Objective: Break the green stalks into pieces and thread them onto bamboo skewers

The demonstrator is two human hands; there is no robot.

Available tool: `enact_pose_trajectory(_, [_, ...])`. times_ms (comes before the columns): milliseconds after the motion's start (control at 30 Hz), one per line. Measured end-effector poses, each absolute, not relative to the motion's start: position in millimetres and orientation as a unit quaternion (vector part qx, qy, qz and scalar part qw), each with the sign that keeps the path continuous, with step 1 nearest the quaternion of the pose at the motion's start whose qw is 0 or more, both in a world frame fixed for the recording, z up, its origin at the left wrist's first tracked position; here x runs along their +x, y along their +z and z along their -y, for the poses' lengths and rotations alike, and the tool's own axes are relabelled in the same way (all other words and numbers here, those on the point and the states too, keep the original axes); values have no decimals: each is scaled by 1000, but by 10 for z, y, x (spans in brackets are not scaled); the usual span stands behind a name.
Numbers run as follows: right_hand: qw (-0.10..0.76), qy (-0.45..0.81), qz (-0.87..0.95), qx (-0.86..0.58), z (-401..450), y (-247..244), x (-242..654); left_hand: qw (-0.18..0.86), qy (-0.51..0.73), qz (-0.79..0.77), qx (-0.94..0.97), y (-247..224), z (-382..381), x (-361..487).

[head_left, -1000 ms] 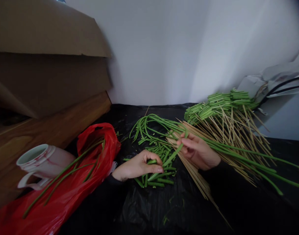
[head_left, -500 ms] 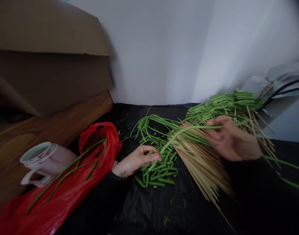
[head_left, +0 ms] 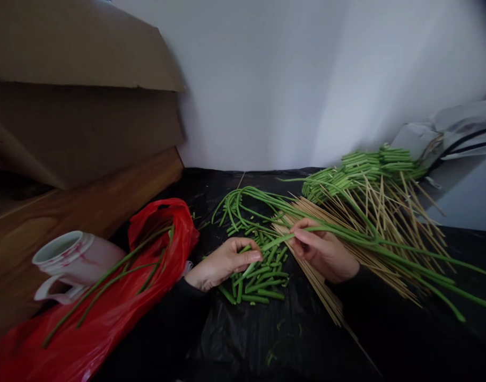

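Note:
My left hand (head_left: 227,262) pinches the near end of a long green garlic scape (head_left: 278,241) between thumb and fingers. My right hand (head_left: 322,249) is closed on the same stalk a short way to the right, so a pale stretch of it spans the gap between both hands. Below and behind the left hand lies a heap of short cut scape pieces (head_left: 267,284). Long uncut scapes (head_left: 406,252) run past the right hand, their curved ends (head_left: 237,199) beyond the heap. Under and beside the right hand is a spread of bamboo skewers (head_left: 318,294).
Neat rows of skewered scape pieces (head_left: 376,164) are piled at the back right. A red plastic bag (head_left: 119,313) on the left carries loose stems and a white mug (head_left: 95,260). A cardboard box (head_left: 87,127) stands behind them. Black plastic sheeting (head_left: 227,339) covers the surface.
My right hand has come left and down along the scape, nearer my left hand, uncovering more skewers and long stalks behind it. The left hand stays in nearly the same place.

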State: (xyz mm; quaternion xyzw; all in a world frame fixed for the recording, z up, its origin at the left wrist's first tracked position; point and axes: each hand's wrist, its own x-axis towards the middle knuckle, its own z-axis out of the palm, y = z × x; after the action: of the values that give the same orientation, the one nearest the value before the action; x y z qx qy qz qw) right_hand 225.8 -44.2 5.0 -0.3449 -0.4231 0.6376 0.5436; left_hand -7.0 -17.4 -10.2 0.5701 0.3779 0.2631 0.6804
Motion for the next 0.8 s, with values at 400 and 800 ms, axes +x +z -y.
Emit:
enact_pose_trajectory(400, [517, 565, 521, -377, 465, -160, 2165, 697, 414, -360, 462, -110, 136, 10])
enact_pose_trajectory(800, [477, 584, 531, -386, 502, -196, 2059, 755, 512, -322, 254, 11, 31, -73])
